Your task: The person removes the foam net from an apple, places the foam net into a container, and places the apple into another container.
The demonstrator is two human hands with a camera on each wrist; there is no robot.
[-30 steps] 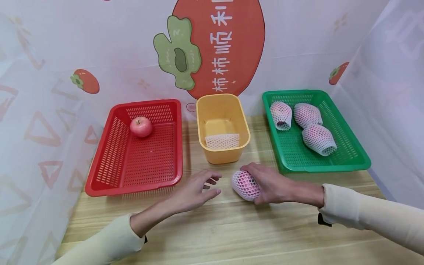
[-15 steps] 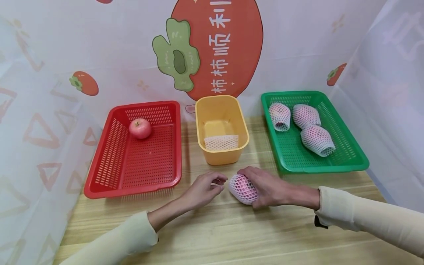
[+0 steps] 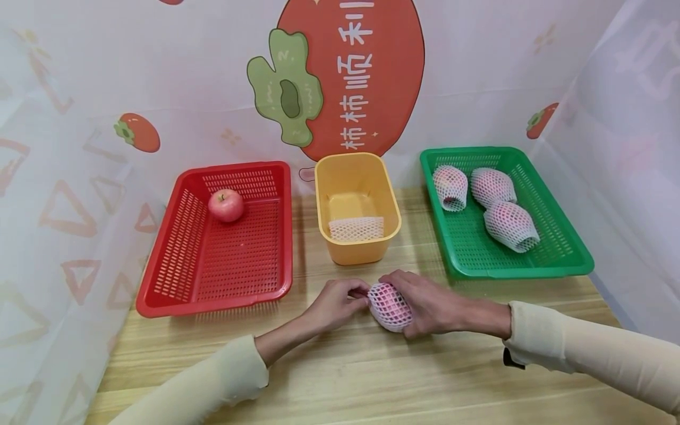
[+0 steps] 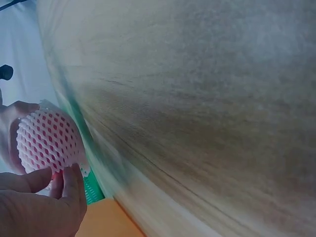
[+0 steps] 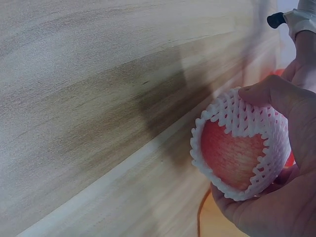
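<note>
My right hand (image 3: pixel 432 304) grips an apple (image 5: pixel 232 153) wrapped in a white foam net (image 5: pixel 247 118), over the front middle of the table. Red skin shows through the net's open end in the right wrist view. From the left, my left hand (image 3: pixel 337 304) meets the other end of the net. Its thumb and fingertips (image 4: pixel 71 180) pinch the net's edge in the left wrist view, with a bit of red apple between them. The right palm hides the apple's right side in the head view.
A red basket (image 3: pixel 215 307) at left holds one bare apple (image 3: pixel 226 205). A yellow bin (image 3: pixel 358 254) in the middle contains a loose foam net (image 3: pixel 356 229). The green basket (image 3: pixel 520 273) at right holds several net-wrapped apples (image 3: pixel 511 225). A printed cloth (image 3: pixel 202 71) hangs behind.
My left hand has moved right, from apart to the foam net, and its fingers have closed on the net's end. My right hand with the apple has shifted slightly toward me.
</note>
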